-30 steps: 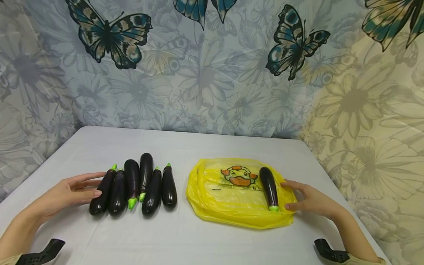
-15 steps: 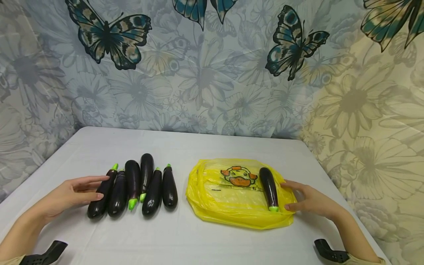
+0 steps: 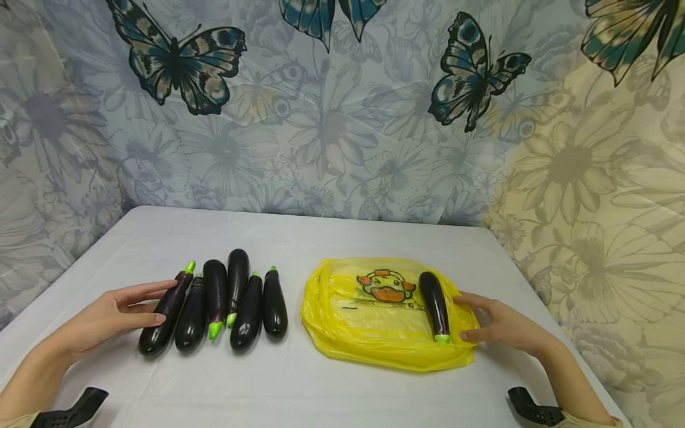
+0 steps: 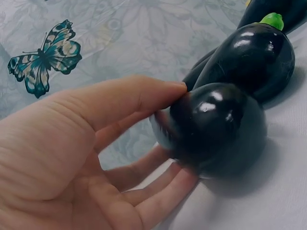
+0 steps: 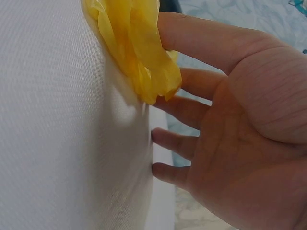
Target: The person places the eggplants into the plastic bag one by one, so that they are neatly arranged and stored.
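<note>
My left hand (image 3: 115,316) holds the leftmost eggplant (image 3: 166,316) of a row, its thumb on the near side and its fingers on the far side. That eggplant lies aslant, green stem end pointing away; in the left wrist view the rounded end of the eggplant (image 4: 220,129) sits between thumb and fingers. At the right edge of a yellow plastic bag (image 3: 332,333), my right hand (image 3: 505,324) rests with spread, relaxed fingers. Its thumb touches the crumpled yellow bag (image 5: 139,52) in the right wrist view. On the bag lies a single eggplant (image 3: 434,306), stem end toward me.
Several more eggplants lie side by side right of the held one, the nearest eggplant (image 3: 191,315) close beside it and the last eggplant (image 3: 275,306) nearest the bag. A white cloth covers the table (image 3: 299,389). Behind stands a butterfly-patterned backdrop (image 3: 332,131).
My left hand's eggplant has turned: its rounded end has shifted left and nearer, its stem to the right and away. The fingers reach further over it. My right hand and the bag stay put.
</note>
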Demonstrator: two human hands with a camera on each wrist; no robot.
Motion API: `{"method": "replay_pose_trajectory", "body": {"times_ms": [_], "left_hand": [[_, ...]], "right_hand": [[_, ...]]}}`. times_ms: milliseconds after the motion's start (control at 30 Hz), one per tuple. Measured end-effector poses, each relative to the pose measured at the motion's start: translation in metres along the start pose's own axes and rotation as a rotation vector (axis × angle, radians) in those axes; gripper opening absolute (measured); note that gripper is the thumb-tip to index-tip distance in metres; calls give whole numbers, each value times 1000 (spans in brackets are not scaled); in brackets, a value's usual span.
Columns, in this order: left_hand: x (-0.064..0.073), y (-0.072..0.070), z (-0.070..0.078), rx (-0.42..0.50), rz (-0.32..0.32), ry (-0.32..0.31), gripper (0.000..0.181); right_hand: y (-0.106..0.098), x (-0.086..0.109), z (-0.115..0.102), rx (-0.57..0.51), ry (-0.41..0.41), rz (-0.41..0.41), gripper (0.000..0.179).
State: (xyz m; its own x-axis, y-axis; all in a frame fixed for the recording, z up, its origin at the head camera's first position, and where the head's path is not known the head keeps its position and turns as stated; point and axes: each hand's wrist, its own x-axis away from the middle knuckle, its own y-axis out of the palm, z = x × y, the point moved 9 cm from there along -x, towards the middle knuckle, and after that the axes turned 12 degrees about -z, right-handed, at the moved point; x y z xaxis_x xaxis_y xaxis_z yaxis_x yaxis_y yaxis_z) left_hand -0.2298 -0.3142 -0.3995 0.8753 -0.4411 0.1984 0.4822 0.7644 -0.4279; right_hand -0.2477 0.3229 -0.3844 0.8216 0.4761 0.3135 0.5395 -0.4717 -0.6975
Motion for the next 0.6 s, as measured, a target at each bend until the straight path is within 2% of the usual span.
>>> {"method": "replay_pose_trajectory", "body": {"times_ms": [167,467,600], "left_hand": [[0,2,4,12,-2,41,66],[2,-4,1,-86,47,1,64],[2,-6,-2,-29,43,8,61]], "right_hand": [[0,0,0,-1,7,1,79],[0,1,1,-9,-2,-4,80],[1,1,0,-8,-2,-3,80]]}}
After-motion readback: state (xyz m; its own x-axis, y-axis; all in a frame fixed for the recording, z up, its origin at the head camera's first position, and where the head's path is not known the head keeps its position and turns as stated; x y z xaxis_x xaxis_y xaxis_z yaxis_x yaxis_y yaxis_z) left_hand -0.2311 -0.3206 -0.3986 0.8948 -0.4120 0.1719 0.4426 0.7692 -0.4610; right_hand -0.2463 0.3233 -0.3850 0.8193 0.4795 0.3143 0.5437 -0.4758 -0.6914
